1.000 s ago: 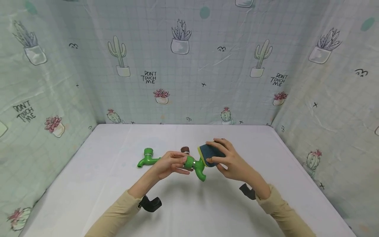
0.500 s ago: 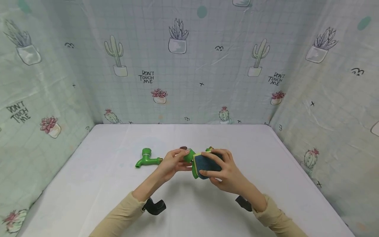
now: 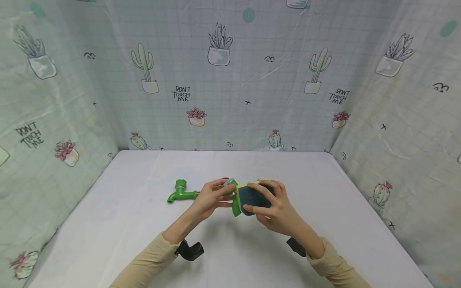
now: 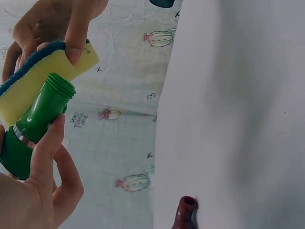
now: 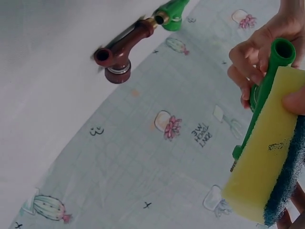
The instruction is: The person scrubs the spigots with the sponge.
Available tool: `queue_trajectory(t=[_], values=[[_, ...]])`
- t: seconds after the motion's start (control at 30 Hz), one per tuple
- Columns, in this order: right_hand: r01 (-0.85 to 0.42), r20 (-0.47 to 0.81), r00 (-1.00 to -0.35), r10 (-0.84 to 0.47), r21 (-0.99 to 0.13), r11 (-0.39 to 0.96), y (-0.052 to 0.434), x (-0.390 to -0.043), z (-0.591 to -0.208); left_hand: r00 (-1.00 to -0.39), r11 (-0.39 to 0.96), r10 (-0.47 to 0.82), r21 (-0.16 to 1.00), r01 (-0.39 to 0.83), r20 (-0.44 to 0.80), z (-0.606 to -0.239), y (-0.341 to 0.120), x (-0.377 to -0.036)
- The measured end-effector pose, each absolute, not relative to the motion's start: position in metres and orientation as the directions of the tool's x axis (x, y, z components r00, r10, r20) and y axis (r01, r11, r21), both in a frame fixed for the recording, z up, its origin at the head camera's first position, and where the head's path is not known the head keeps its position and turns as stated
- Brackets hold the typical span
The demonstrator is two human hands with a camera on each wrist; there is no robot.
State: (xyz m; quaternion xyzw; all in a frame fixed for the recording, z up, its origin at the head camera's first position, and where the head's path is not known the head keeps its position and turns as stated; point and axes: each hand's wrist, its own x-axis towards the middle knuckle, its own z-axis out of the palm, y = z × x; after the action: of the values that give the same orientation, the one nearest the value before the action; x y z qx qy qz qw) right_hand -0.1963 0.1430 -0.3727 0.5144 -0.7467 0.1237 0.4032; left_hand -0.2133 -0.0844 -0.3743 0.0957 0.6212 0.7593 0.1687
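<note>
Green plastic, with a threaded open end and a metal ring near its collar, the faucet (image 3: 235, 196) is sitting above the middle of the white table (image 3: 119, 224), grasped in the curled fingers of the left hand (image 3: 210, 198). The right hand (image 3: 275, 208) is pinching a sponge (image 3: 252, 196), yellow foam with a dark blue scouring face, and pressing its yellow side against the faucet. The left wrist view is showing the thread ridges and the foam touching the pipe (image 4: 40, 112), which the head view is hiding behind fingers. The right wrist view is revealing a brown faucet (image 5: 121, 47) lying on the table, end to end with a 2nd green faucet (image 3: 180, 193); from the head, the brown one is almost wholly hidden.
</note>
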Motion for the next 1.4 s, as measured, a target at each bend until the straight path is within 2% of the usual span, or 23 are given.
queue_trajectory(t=[0.27, 0.57, 0.77, 0.93, 1.27, 1.4], values=[[-0.823, 0.803, -0.159, -0.575, 0.215, 0.527, 0.161, -0.204, -0.376, -0.921, -0.25, 0.369, 0.94, -0.232, -0.129, -0.375, -0.085, -0.212], [-0.856, 0.847, -0.076, -0.527, 0.216, 0.47, 0.158, -0.208, -0.382, -0.907, -0.267, 0.381, 0.918, -0.292, -0.178, -0.376, -0.086, -0.214], [-0.85, 0.817, -0.019, -0.576, 0.29, 0.439, 0.143, -0.201, -0.384, -0.911, -0.271, 0.38, 0.922, -0.278, -0.163, -0.371, -0.084, -0.218], [-0.837, 0.813, -0.002, -0.582, 0.318, 0.446, 0.141, -0.2, -0.384, -0.909, -0.282, 0.39, 0.921, -0.269, -0.146, -0.368, -0.084, -0.218], [-0.811, 0.861, -0.025, -0.508, 0.28, 0.514, 0.161, -0.212, -0.384, -0.898, -0.293, 0.419, 0.917, -0.272, -0.133, -0.367, -0.085, -0.214], [-0.825, 0.894, -0.089, -0.439, 0.18, 0.535, 0.166, -0.215, -0.39, -0.898, -0.305, 0.418, 0.909, -0.283, -0.139, -0.371, -0.084, -0.214]])
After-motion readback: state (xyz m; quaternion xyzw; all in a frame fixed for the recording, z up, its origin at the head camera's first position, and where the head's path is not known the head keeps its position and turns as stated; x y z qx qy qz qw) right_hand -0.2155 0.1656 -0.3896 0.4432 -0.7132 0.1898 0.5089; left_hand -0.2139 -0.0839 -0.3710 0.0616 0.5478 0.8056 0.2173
